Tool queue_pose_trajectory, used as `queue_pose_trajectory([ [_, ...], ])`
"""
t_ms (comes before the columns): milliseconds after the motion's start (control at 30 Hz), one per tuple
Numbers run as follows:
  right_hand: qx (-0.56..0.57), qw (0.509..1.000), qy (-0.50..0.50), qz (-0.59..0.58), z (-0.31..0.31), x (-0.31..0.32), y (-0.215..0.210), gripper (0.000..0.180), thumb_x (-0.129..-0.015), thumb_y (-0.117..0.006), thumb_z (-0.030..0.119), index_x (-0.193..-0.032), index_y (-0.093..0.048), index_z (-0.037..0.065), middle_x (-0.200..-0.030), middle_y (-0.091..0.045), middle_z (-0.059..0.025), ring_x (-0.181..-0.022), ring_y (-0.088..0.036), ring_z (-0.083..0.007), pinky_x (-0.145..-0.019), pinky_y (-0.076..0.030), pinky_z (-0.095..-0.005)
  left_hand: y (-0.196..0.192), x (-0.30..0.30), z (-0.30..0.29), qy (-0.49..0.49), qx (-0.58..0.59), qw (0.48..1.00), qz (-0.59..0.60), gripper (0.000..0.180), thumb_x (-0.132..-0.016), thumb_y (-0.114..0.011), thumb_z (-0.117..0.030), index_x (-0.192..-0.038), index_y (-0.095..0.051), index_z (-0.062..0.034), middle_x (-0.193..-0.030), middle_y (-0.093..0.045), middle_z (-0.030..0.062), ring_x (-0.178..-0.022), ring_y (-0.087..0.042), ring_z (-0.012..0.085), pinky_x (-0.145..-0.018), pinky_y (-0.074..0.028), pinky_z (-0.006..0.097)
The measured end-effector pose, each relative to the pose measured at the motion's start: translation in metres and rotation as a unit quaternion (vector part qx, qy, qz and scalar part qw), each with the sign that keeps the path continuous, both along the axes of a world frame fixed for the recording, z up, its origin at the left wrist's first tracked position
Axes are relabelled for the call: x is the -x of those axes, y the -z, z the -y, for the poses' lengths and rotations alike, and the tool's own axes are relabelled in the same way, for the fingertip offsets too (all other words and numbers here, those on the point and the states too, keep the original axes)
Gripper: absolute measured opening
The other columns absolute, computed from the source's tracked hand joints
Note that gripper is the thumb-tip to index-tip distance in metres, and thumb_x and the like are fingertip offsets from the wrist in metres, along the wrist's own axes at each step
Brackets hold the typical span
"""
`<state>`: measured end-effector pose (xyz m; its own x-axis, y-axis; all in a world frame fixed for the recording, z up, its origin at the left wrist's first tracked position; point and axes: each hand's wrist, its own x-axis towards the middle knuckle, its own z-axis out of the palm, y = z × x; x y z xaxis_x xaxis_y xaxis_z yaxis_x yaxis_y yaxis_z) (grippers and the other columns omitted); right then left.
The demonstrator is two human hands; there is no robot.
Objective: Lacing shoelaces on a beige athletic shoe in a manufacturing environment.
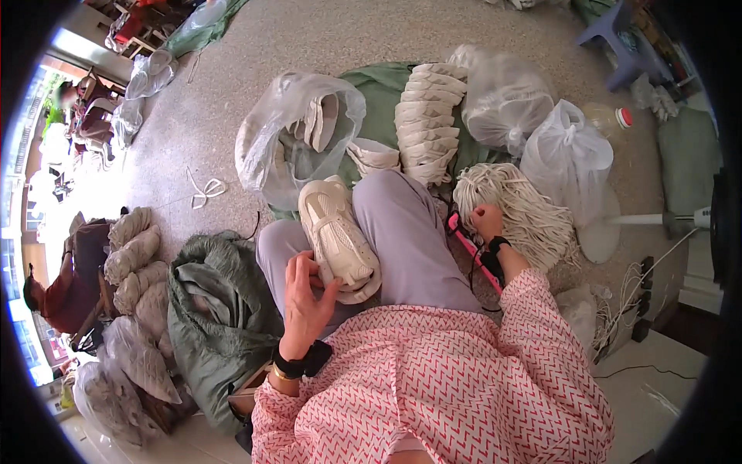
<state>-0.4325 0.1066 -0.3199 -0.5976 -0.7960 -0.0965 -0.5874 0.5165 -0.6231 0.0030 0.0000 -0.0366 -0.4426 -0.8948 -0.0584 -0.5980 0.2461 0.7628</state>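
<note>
A cream shoe lies lengthwise over my lap, between my thighs. My left hand is closed at its near end, the thumb against the shoe's edge and the fingers curled beside it. Off to the right, my right hand is closed at the left side of a thick bundle of off-white shoelaces. Its fingertips press into the strands, and how many they pinch is hidden. A pink, strap-like object lies under my right wrist.
Stacked cream shoe uppers stand beyond my knees on a green cloth. An open clear plastic bag and a tied white bag flank them. A dark green sack slumps at my left. A fan's pole stands right.
</note>
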Motion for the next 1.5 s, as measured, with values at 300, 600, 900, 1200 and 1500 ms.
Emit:
queue_pose_trajectory([
  [300, 0.113, 0.983, 0.038, 0.138, -0.009, -0.001, -0.015, 0.015, -0.088, -0.069, 0.014, -0.081, -0.066, 0.0, -0.068, -0.065, -0.006, -0.062, -0.062, -0.0139, -0.06, -0.049, -0.0331, 0.006, 0.0, 0.0, 0.01, 0.013, 1.0, -0.02, 0.046, -0.084, -0.077, 0.0, -0.124, -0.054, 0.0046, -0.11, -0.056, 0.0139, -0.089, -0.063, 0.0244, -0.074, -0.056, 0.034],
  [600, 0.123, 0.917, 0.009, 0.378, 0.032, -0.014, -0.069, 0.015, -0.103, -0.063, 0.016, -0.09, -0.059, 0.013, -0.069, -0.052, 0.0055, -0.057, -0.047, -0.0053, -0.049, -0.037, -0.0234, 0.012, -0.002, -0.005, -0.045, 0.1, 0.992, -0.061, 0.047, -0.085, -0.075, -0.014, -0.122, -0.051, 0.0025, -0.119, -0.052, 0.0225, -0.11, -0.053, 0.0425, -0.096, -0.047, 0.046],
  [900, 0.12, 0.904, -0.166, 0.375, 0.096, -0.139, -0.282, 0.012, -0.103, -0.065, 0.013, -0.093, -0.063, 0.006, -0.069, -0.055, 0.0051, -0.055, -0.046, -0.0023, -0.05, -0.035, -0.0209, -0.027, 0.01, 0.007, -0.013, 0.069, 0.985, -0.155, 0.036, -0.086, -0.071, -0.006, -0.116, -0.052, -0.0004, -0.115, -0.054, 0.0183, -0.112, -0.054, 0.0391, -0.096, -0.047, 0.044],
  [1200, 0.121, 0.879, -0.421, 0.19, 0.074, -0.22, -0.37, 0.018, -0.093, -0.071, 0.007, -0.082, -0.062, -0.005, -0.056, -0.049, -0.0051, -0.055, -0.048, -0.0063, -0.051, -0.035, -0.0301, -0.058, 0.031, 0.007, 0.118, 0.035, 0.966, -0.229, 0.024, -0.11, -0.049, -0.023, -0.114, -0.054, 0.0004, -0.108, -0.052, 0.0158, -0.109, -0.051, 0.034, -0.098, -0.043, 0.044],
  [1500, 0.096, 0.866, -0.465, 0.159, 0.056, -0.198, -0.401, 0.019, -0.098, -0.063, -0.001, -0.116, -0.066, -0.006, -0.101, -0.073, -0.02, -0.087, -0.071, -0.0278, -0.08, -0.056, -0.0376, -0.068, 0.029, 0.002, 0.173, 0.029, 0.935, -0.307, 0.039, -0.11, -0.052, -0.034, -0.096, -0.057, 0.0026, -0.098, -0.051, 0.0142, -0.102, -0.05, 0.0319, -0.091, -0.043, 0.043],
])
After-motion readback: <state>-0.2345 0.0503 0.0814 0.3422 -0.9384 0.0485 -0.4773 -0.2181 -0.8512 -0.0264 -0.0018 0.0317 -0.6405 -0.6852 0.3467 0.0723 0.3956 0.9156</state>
